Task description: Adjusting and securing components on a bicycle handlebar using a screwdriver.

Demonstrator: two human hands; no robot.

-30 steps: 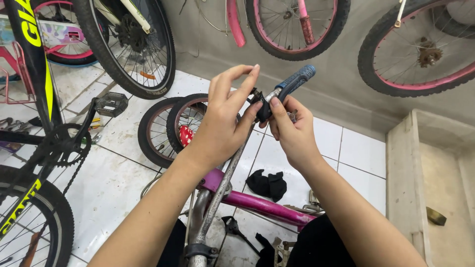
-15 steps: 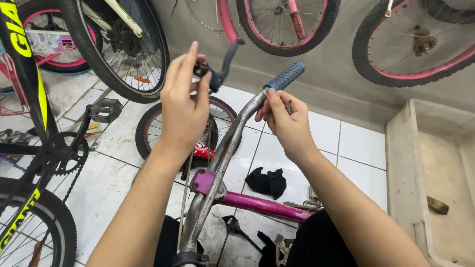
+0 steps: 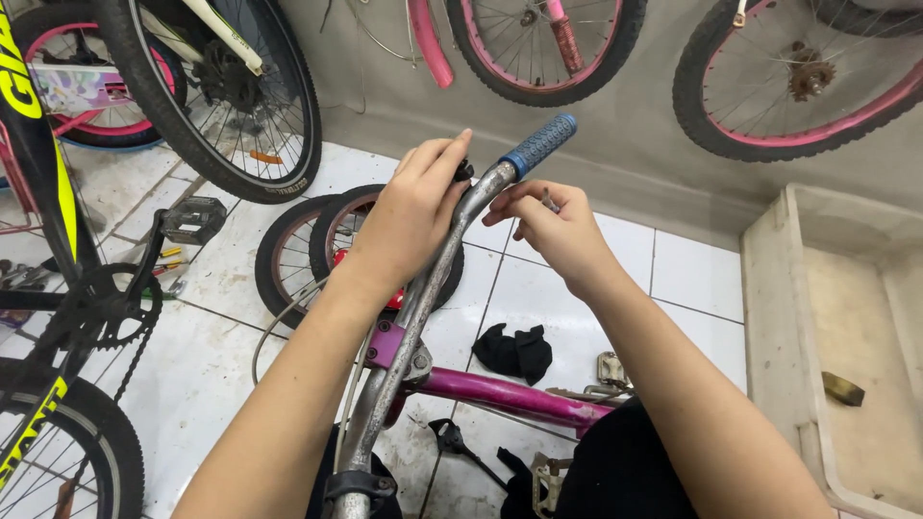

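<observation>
The left hand (image 3: 409,216) is wrapped over the bend of a silver handlebar (image 3: 423,288), fingers curled around a small black part (image 3: 464,170) (most likely a brake lever clamp, though the fingers hide most of it) that sits on the bar just below the blue grip (image 3: 538,144). The right hand (image 3: 558,226) hovers just beside the bar on its other side, fingertips pinched on a small metal piece (image 3: 549,200) too tiny to identify; it is close to the bar but does not clearly touch it. The blue grip sticks out above and between both hands, untouched.

The handlebar runs down toward the camera to a purple stem clamp (image 3: 385,344), which joins a pink bicycle frame (image 3: 510,396) lying low over the white tiled floor (image 3: 212,356). Two small wheels (image 3: 298,255) lean behind the left wrist. A black rag (image 3: 516,351) lies on the tiles under the right forearm, and a loose pedal (image 3: 192,219) rests further left.
</observation>
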